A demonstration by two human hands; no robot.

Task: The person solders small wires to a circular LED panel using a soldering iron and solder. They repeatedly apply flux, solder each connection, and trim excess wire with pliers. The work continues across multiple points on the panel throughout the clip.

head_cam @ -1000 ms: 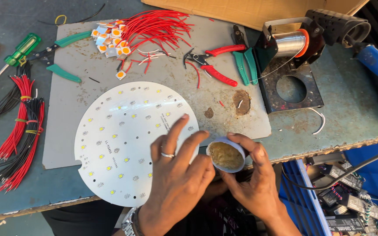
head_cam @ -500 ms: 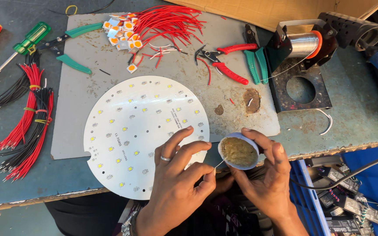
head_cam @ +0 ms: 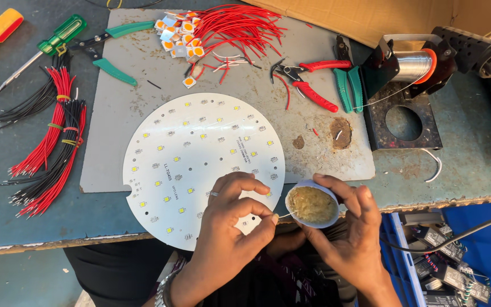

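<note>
Head view: over a blue-grey workbench (head_cam: 7, 216), right hand (head_cam: 348, 239) grips a paste tub (head_cam: 312, 203), left hand (head_cam: 228, 233) pinches a thin wire (head_cam: 286, 215).

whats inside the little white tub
The little white tub in the right hand holds a yellowish-brown paste; the left hand dips a thin stick in. Its bottom is hidden.

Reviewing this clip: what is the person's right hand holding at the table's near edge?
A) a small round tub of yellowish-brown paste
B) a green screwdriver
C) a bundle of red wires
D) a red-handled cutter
A. The right hand cradles the small round tub of yellowish-brown paste, while the left hand pinches a thin wire end at its rim; the red-handled cutter lies untouched on the grey mat.
</note>
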